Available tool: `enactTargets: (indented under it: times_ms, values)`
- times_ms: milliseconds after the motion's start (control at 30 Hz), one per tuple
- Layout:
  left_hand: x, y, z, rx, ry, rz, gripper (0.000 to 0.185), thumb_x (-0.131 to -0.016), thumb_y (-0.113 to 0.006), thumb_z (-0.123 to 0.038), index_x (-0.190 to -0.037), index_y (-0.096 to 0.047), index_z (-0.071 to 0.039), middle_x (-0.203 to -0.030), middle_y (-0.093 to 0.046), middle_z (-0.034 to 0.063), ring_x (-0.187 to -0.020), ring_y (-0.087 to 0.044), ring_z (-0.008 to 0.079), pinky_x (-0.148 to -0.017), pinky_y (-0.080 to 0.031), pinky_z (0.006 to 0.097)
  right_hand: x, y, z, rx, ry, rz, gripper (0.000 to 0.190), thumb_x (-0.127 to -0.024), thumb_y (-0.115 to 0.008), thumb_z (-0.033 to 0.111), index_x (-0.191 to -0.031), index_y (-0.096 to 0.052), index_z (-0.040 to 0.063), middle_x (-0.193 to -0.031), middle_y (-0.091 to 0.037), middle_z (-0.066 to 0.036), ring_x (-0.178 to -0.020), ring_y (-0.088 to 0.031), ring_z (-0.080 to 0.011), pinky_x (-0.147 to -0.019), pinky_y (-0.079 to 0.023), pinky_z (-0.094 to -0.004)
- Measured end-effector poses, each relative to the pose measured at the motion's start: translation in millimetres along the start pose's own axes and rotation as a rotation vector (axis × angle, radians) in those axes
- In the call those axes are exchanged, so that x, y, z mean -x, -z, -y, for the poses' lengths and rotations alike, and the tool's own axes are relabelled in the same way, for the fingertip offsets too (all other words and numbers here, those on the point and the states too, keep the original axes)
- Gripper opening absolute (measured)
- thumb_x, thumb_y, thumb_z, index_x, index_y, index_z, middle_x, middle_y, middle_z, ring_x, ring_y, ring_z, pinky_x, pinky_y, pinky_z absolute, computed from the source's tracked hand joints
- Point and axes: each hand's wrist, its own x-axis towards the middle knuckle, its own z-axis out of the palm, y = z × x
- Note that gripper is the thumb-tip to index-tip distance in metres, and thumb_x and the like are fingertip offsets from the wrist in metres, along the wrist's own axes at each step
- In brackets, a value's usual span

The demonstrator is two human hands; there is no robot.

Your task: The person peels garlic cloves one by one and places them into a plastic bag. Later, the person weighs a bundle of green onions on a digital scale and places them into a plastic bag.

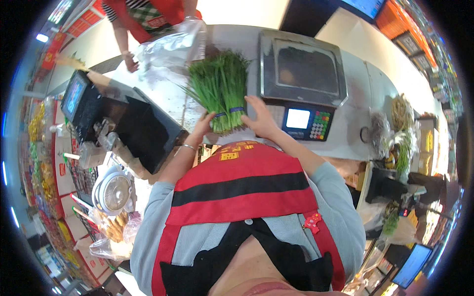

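Two bundles of leafy green chives (226,87) lie side by side on the counter in front of me. Each is bound near its cut stems with a purple band (237,109). My left hand (203,127) is at the left edge of the stems, its fingertips against the band there; how firmly it grips is hidden. My right hand (262,119) is on the other side with thumb and fingers spread, the thumb close to the right bundle. Just right of it stands a weighing scale (303,68) with a lit display (298,118) and coloured keys.
A black checkout terminal (129,129) stands left on the counter (355,122). Across it, another person's hand (130,62) is near clear plastic bags (170,48). Bagged goods (381,129) sit at the right; a white fan (114,190) is at lower left.
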Motion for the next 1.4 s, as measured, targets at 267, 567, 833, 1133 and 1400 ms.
enactTargets:
  times_ms: [267, 567, 833, 1133, 1400]
  values:
    - [11, 21, 35, -0.128, -0.135, -0.247, 0.041, -0.094, -0.054, -0.037, -0.123, -0.057, -0.007, -0.087, -0.056, 0.0014, -0.069, -0.044, 0.0096, -0.061, -0.038, 0.0254, 124, 181, -120, -0.038, -0.715, -0.637, 0.046, -0.087, -0.067, 0.022, -0.123, -0.049, -0.001, -0.109, -0.060, -0.014, -0.102, -0.057, -0.0248, -0.090, -0.044, -0.0353]
    - [4, 21, 30, -0.241, -0.070, -0.252, 0.037, -0.094, -0.053, -0.037, -0.118, -0.061, -0.010, -0.088, -0.055, 0.0004, -0.075, -0.046, 0.0110, -0.063, -0.038, 0.0259, 152, 142, -148, -0.620, -0.882, -0.591, 0.047, -0.085, -0.071, 0.027, -0.116, -0.053, -0.002, -0.099, -0.064, -0.010, -0.088, -0.060, -0.0158, -0.078, -0.049, -0.0308]
    - [10, 15, 23, -0.240, -0.020, -0.244, 0.039, -0.094, -0.053, -0.038, -0.114, -0.061, -0.005, -0.088, -0.054, -0.0001, -0.072, -0.046, 0.0104, -0.063, -0.037, 0.0257, 158, 145, -149, -0.414, -0.795, -0.504, 0.052, -0.082, -0.073, 0.020, -0.120, -0.049, -0.006, -0.102, -0.063, -0.014, -0.093, -0.060, -0.0198, -0.083, -0.049, -0.0333]
    - [4, 19, 29, -0.214, -0.063, -0.226, 0.043, -0.094, -0.053, -0.040, -0.114, -0.061, -0.003, -0.087, -0.055, 0.0001, -0.070, -0.044, 0.0102, -0.061, -0.036, 0.0261, 159, 142, -165, -0.409, -0.767, -0.513, 0.050, -0.082, -0.071, 0.017, -0.121, -0.049, -0.005, -0.108, -0.063, -0.016, -0.096, -0.060, -0.0216, -0.086, -0.048, -0.0340]
    - [5, 18, 30, -0.208, -0.075, -0.236, 0.035, -0.096, -0.050, -0.036, -0.107, -0.064, -0.006, -0.079, -0.053, -0.0041, -0.067, -0.044, 0.0080, -0.057, -0.035, 0.0250, 142, 156, -164, -0.232, -0.748, -0.426, 0.062, -0.077, -0.075, 0.029, -0.121, -0.048, -0.006, -0.110, -0.062, -0.019, -0.100, -0.060, -0.0254, -0.087, -0.047, -0.0355]
